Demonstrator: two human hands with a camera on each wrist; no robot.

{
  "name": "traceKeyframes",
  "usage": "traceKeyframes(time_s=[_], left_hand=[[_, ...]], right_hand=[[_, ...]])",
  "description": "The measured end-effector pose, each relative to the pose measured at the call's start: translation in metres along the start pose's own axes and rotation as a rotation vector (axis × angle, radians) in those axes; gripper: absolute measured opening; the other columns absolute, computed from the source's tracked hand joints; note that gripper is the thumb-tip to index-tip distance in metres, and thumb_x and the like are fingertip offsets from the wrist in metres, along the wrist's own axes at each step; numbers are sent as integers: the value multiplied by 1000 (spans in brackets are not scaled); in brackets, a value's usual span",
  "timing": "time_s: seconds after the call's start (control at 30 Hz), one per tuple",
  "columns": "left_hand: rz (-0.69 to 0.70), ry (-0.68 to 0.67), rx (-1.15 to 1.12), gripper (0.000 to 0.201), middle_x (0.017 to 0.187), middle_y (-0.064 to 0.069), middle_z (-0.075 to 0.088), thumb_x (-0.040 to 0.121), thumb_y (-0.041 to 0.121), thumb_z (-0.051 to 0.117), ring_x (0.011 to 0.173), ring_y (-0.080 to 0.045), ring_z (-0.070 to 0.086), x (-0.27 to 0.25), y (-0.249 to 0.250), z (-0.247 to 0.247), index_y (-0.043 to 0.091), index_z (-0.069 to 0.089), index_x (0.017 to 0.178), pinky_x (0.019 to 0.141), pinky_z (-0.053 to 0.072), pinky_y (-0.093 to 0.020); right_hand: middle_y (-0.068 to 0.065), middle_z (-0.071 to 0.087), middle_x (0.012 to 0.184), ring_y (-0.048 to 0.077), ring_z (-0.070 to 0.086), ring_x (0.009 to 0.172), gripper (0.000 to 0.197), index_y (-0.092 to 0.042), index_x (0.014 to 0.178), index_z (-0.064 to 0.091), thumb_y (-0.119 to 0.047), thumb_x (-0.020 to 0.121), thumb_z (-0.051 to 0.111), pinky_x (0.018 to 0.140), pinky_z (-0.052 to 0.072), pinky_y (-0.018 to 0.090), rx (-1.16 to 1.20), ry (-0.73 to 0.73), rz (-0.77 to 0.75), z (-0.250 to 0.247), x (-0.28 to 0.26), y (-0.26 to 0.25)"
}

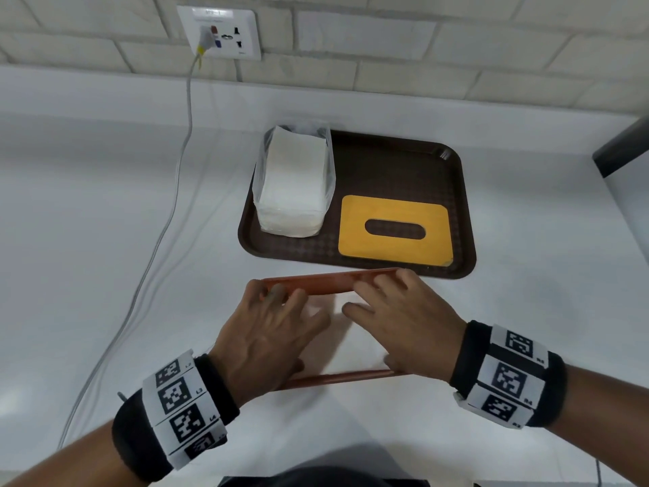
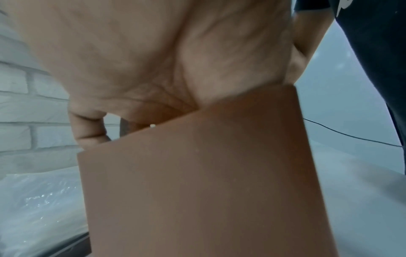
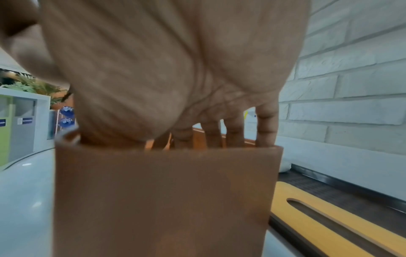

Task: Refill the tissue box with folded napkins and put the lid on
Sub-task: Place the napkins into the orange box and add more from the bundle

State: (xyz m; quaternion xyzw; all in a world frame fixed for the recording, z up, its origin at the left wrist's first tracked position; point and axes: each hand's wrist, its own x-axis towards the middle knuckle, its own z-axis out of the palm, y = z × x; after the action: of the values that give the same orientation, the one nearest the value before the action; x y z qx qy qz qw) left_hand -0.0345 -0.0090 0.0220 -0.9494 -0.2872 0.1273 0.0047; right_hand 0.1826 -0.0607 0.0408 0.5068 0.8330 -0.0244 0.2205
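The brown tissue box (image 1: 333, 281) stands open on the white counter just in front of the tray. White folded napkins (image 1: 347, 342) fill its inside. My left hand (image 1: 270, 332) and right hand (image 1: 404, 321) lie flat on those napkins, fingers stretched toward the far rim. The left wrist view has my left hand (image 2: 142, 60) over the box wall (image 2: 197, 182). In the right wrist view my right hand (image 3: 175, 69) dips its fingers (image 3: 265, 125) behind the box wall (image 3: 164, 200). The yellow lid (image 1: 386, 209) with an oval slot lies flat on the tray, also seen as the lid (image 3: 318, 213).
A dark brown tray (image 1: 397, 163) holds the lid and a tall stack of napkins in a clear bag (image 1: 293, 177). A grey cable (image 1: 168, 219) runs from the wall socket (image 1: 219, 33) down the counter's left side. A dark object (image 1: 621, 149) juts in at the right edge.
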Motion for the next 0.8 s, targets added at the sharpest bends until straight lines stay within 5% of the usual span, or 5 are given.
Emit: traceKeyframes(time_s=[0.17,0.33,0.53,0.7,0.8], left_hand=[[130,71,-5,21,80,7,67,64,47,74,87,-31,63,-8,-6,2,34,72,81,85,40,-48],[108,38,46,25,81,6,70,73,55,64,93,-34,63,-9,-8,6,32,75,75,92,35,-53],[84,18,53,33,74,7,71,77,57,60,91,-35,62,-9,-7,4,30,76,70,93,35,-53],[83,44,74,31,73,5,68,73,55,64,90,-34,62,-7,-6,-3,26,75,66,87,37,-50],[98,101,43,26,66,7,63,76,46,65,84,-30,59,-9,-4,-9,25,68,61,76,39,-45]], right_hand=[[5,67,84,29,61,76,37,-26,98,72,-36,63,81,72,45,43,0,42,-102,4,-8,7],[4,65,71,28,55,69,43,-18,84,71,-55,63,78,72,41,43,-41,-30,-54,9,-7,8],[5,66,74,28,57,70,26,-14,80,71,-39,82,65,82,41,46,-53,40,-53,22,-9,4],[5,60,65,24,55,58,28,-15,57,68,-38,63,83,72,51,43,-96,152,-58,12,-12,4],[0,46,41,19,40,40,37,-19,41,58,-31,59,89,70,51,40,-88,177,-64,6,-15,8]])
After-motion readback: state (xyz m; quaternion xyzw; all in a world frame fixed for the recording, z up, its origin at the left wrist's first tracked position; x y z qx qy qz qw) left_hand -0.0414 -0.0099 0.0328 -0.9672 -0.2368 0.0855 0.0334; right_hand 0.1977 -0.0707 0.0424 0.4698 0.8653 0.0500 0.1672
